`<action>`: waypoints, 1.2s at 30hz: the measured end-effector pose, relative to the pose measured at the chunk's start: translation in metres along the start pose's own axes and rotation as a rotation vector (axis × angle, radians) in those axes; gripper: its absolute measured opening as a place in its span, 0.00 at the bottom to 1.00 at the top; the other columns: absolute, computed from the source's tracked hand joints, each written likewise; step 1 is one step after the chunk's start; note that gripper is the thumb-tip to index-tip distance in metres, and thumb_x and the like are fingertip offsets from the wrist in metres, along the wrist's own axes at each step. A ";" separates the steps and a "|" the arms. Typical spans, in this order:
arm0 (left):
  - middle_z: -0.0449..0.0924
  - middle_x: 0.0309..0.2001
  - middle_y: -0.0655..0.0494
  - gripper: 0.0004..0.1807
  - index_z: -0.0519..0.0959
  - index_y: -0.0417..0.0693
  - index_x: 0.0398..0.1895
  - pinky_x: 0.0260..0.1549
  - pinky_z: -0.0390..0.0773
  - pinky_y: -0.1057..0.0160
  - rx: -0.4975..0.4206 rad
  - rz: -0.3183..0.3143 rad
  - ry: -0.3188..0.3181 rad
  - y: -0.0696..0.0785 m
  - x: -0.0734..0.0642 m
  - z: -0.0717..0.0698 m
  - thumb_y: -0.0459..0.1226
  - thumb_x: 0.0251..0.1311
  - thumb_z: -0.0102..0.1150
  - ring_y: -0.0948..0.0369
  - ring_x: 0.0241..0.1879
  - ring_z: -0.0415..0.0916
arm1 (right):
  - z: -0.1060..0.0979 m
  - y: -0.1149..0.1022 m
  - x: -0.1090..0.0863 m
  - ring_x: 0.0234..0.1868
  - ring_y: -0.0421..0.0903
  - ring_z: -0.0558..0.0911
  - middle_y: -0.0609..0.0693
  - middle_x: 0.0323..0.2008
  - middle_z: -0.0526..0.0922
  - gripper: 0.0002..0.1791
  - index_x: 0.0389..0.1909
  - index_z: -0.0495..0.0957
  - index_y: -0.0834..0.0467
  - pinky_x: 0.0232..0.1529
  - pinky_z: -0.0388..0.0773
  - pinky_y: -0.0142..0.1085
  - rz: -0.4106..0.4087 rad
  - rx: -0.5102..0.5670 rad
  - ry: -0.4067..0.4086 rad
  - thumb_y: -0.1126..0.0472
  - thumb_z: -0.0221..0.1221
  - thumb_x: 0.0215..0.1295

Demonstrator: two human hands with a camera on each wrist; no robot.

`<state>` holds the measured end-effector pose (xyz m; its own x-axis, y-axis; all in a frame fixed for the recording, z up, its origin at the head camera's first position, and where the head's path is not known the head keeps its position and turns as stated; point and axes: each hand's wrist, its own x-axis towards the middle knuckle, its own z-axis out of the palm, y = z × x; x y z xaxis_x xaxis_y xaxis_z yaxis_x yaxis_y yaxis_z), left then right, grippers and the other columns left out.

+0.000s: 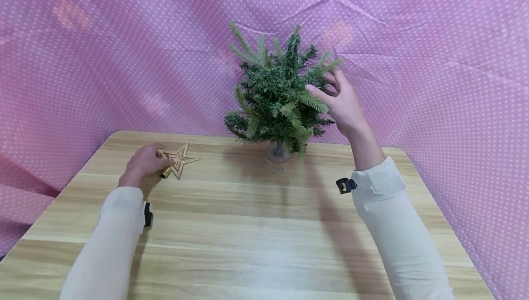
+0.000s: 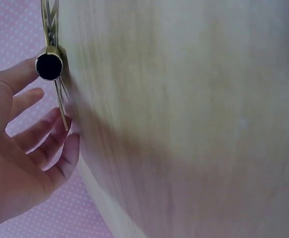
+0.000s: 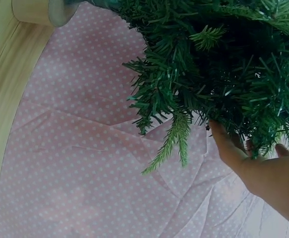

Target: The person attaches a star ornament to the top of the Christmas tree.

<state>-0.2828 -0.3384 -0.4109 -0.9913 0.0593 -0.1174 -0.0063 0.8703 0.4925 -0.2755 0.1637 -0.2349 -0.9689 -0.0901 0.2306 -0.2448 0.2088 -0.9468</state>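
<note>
On the left of the table, my left hand (image 1: 145,162) holds a gold star tree topper (image 1: 180,159), its thumb lying over one side. The left wrist view shows the star edge-on, with its round tube end (image 2: 49,66) facing the camera and the other fingers curved beneath. A small artificial Christmas tree (image 1: 281,93) stands upright at the back of the table. My right hand (image 1: 340,100) is at the tree's right side, thumb and fingers spread among the branches. Needles hide some of its fingertips in the right wrist view.
The tree's base (image 1: 278,153) sits near the back edge of the wood-grain table (image 1: 248,245). Pink polka-dot cloth (image 1: 165,61) hangs behind and along both sides. A dark strap piece (image 1: 346,185) is at the right cuff, another at the left cuff.
</note>
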 end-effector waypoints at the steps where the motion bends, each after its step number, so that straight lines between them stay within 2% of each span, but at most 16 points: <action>1: 0.73 0.59 0.28 0.39 0.63 0.33 0.72 0.56 0.69 0.29 0.002 0.000 -0.001 0.000 0.000 0.000 0.49 0.68 0.62 0.32 0.57 0.70 | 0.000 0.001 0.001 0.75 0.59 0.58 0.55 0.77 0.56 0.42 0.78 0.55 0.48 0.72 0.60 0.60 -0.016 0.011 0.001 0.52 0.66 0.69; 5: 0.75 0.56 0.31 0.31 0.71 0.36 0.64 0.52 0.73 0.32 -0.011 -0.004 -0.016 -0.001 0.002 0.001 0.50 0.68 0.62 0.34 0.55 0.72 | 0.000 0.002 0.002 0.72 0.58 0.63 0.56 0.75 0.60 0.38 0.76 0.59 0.51 0.71 0.63 0.56 -0.074 0.043 -0.004 0.59 0.66 0.69; 9: 0.78 0.51 0.35 0.25 0.77 0.39 0.56 0.45 0.76 0.39 -0.030 -0.024 -0.066 0.000 0.002 0.002 0.50 0.70 0.61 0.40 0.48 0.74 | 0.000 0.001 0.003 0.74 0.57 0.61 0.57 0.76 0.58 0.38 0.75 0.59 0.52 0.73 0.62 0.52 -0.053 -0.006 -0.020 0.57 0.67 0.68; 11: 0.77 0.52 0.34 0.27 0.75 0.38 0.60 0.47 0.76 0.37 -0.026 -0.035 -0.089 0.001 0.001 0.002 0.51 0.70 0.60 0.38 0.50 0.73 | 0.000 0.000 0.005 0.74 0.58 0.61 0.57 0.76 0.57 0.39 0.75 0.59 0.51 0.73 0.62 0.52 -0.041 -0.019 -0.030 0.57 0.67 0.67; 14: 0.71 0.62 0.28 0.34 0.69 0.35 0.69 0.53 0.72 0.30 0.002 -0.044 -0.107 0.004 0.000 0.002 0.52 0.72 0.58 0.31 0.57 0.69 | 0.000 -0.001 0.006 0.73 0.58 0.62 0.56 0.76 0.56 0.41 0.76 0.58 0.49 0.72 0.64 0.53 -0.037 -0.006 -0.050 0.58 0.67 0.67; 17: 0.66 0.64 0.25 0.36 0.67 0.34 0.69 0.51 0.72 0.31 0.020 -0.050 -0.102 0.004 0.000 0.001 0.53 0.71 0.58 0.32 0.56 0.68 | -0.001 0.000 0.007 0.73 0.57 0.62 0.56 0.77 0.55 0.41 0.78 0.56 0.49 0.71 0.64 0.54 -0.030 0.021 -0.064 0.60 0.66 0.68; 19: 0.73 0.56 0.27 0.34 0.68 0.34 0.66 0.45 0.75 0.38 -0.007 -0.066 -0.108 0.003 0.000 0.002 0.53 0.70 0.59 0.39 0.46 0.72 | -0.001 0.001 0.007 0.73 0.57 0.62 0.56 0.77 0.55 0.39 0.77 0.57 0.50 0.71 0.64 0.54 -0.025 0.032 -0.065 0.61 0.65 0.69; 21: 0.77 0.43 0.34 0.33 0.68 0.34 0.63 0.39 0.75 0.46 -0.046 -0.079 -0.117 0.001 0.002 0.002 0.52 0.70 0.60 0.47 0.37 0.73 | -0.002 0.002 0.006 0.73 0.57 0.62 0.57 0.77 0.54 0.38 0.76 0.58 0.50 0.71 0.64 0.54 -0.019 0.044 -0.063 0.62 0.64 0.69; 23: 0.75 0.30 0.45 0.34 0.65 0.34 0.63 0.35 0.74 0.52 -0.101 -0.096 -0.139 -0.002 0.003 0.003 0.51 0.69 0.61 0.54 0.28 0.71 | -0.003 0.002 0.006 0.73 0.58 0.61 0.57 0.78 0.53 0.38 0.76 0.58 0.50 0.71 0.64 0.54 -0.012 0.045 -0.061 0.62 0.64 0.69; 25: 0.69 0.23 0.53 0.34 0.62 0.33 0.63 0.32 0.72 0.58 -0.143 -0.104 -0.166 -0.003 0.005 0.002 0.51 0.69 0.61 0.59 0.22 0.67 | -0.003 0.002 0.005 0.73 0.58 0.61 0.57 0.78 0.52 0.39 0.76 0.57 0.49 0.71 0.64 0.55 -0.006 0.048 -0.061 0.62 0.64 0.69; 28: 0.66 0.19 0.57 0.34 0.60 0.32 0.60 0.27 0.70 0.61 -0.181 -0.100 -0.190 -0.003 0.005 0.001 0.49 0.70 0.61 0.62 0.19 0.63 | -0.004 0.002 0.005 0.74 0.58 0.60 0.57 0.78 0.51 0.40 0.77 0.57 0.49 0.71 0.64 0.55 0.005 0.047 -0.062 0.61 0.65 0.69; 32: 0.66 0.19 0.56 0.33 0.58 0.33 0.58 0.24 0.70 0.63 -0.228 -0.097 -0.194 0.001 0.003 -0.001 0.47 0.69 0.63 0.62 0.20 0.63 | -0.004 0.001 0.005 0.74 0.57 0.60 0.57 0.78 0.51 0.40 0.77 0.57 0.48 0.71 0.64 0.55 0.015 0.042 -0.057 0.61 0.65 0.69; 36: 0.66 0.20 0.57 0.39 0.56 0.29 0.64 0.24 0.71 0.62 -0.298 -0.079 -0.145 0.003 0.003 0.001 0.46 0.67 0.66 0.62 0.20 0.64 | -0.004 0.000 0.005 0.75 0.57 0.59 0.57 0.79 0.50 0.39 0.76 0.57 0.47 0.71 0.63 0.55 0.020 0.035 -0.053 0.61 0.66 0.68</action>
<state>-0.2855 -0.3355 -0.4103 -0.9574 0.0845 -0.2762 -0.1420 0.6951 0.7048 -0.2800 0.1668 -0.2330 -0.9699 -0.1378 0.2008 -0.2235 0.1765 -0.9586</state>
